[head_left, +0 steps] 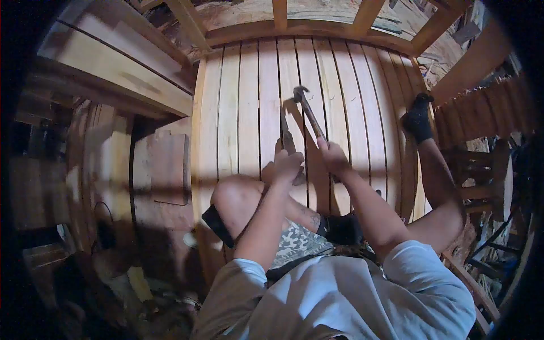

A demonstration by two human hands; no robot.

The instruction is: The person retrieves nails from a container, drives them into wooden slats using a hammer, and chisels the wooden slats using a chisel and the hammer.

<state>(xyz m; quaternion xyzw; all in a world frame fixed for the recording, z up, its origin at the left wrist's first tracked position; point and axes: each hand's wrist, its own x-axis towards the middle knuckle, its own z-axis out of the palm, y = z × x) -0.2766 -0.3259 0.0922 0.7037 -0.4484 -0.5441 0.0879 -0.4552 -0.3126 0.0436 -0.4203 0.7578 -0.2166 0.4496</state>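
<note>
My right hand (335, 157) is closed around the handle of a claw hammer (310, 116), whose head is up near the middle of the slats. My left hand (289, 165) grips a narrow, dark chisel-like tool (287, 136); its thin end points away from me at the slatted wooden platform (248, 107). The hammer head is just right of and beyond that thin end, apart from it. Whether the tool's tip touches the wood I cannot tell. Shadows of both tools fall across the slats.
My bent legs rest on the platform, with a dark-socked foot (419, 120) at its right edge. A wooden frame rail (317, 31) runs along the far side. Planks (116, 62) stand at left, and a slatted wooden piece (501, 175) is at right.
</note>
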